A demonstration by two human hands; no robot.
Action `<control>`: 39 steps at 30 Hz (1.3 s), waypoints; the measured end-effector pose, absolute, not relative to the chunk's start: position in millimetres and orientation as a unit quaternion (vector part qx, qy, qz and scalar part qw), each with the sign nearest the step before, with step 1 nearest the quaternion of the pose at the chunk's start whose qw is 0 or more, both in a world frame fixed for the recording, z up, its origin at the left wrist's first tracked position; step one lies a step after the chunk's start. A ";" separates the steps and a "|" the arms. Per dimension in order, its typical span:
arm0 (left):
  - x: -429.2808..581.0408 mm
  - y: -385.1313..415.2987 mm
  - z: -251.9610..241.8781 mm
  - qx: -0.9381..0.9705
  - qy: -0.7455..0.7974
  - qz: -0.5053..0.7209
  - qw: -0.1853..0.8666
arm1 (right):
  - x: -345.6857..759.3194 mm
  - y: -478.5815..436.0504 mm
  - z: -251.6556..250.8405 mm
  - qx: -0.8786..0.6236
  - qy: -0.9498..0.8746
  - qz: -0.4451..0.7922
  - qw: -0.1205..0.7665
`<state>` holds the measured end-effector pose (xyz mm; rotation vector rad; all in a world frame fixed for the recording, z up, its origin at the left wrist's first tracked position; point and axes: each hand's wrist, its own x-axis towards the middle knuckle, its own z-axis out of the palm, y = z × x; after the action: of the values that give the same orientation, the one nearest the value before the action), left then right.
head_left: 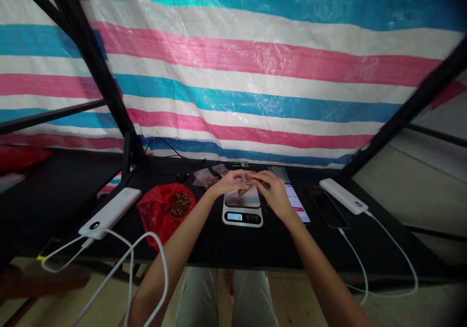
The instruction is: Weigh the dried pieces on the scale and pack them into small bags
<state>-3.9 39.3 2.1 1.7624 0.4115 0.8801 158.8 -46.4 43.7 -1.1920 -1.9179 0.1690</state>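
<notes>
A small clear zip bag [242, 190] with a little brown matter at its bottom is held over the metal plate of a white digital scale [242, 222]. My left hand [230, 181] pinches the bag's left side near the top. From the right, my right hand [272, 189] closes its fingertips on the upper edge. The scale's display is lit, its digits too small to read surely. Left of the scale, a red plastic bag [155, 205] lies open around brown nut-like pieces [181, 203]. Behind my left hand lie two filled clear bags [205, 179].
A lit phone [298, 205] and a dark phone [326, 207] lie to the right, beside a white power bank [343, 195]. Another power bank [111, 212] is at the left, its white cables looping across my left forearm. Flat clear bags [279, 173] lie at the back.
</notes>
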 end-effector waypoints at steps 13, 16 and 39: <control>-11.2 32.5 3.9 0.768 0.212 0.375 0.475 | 170.4 -52.0 37.3 -0.545 -0.727 -0.018 0.418; -10.6 32.4 1.7 0.814 0.289 0.370 0.344 | 195.5 -60.1 -3.5 -0.597 -0.696 0.015 0.399; -38.9 29.4 -45.6 0.715 0.420 0.528 0.182 | 206.7 -64.8 -80.5 -0.588 -0.719 0.096 0.357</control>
<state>-38.9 29.4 -45.6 2.0186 1.1851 1.4913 206.7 -64.8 -80.5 -1.5172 -1.8569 0.2476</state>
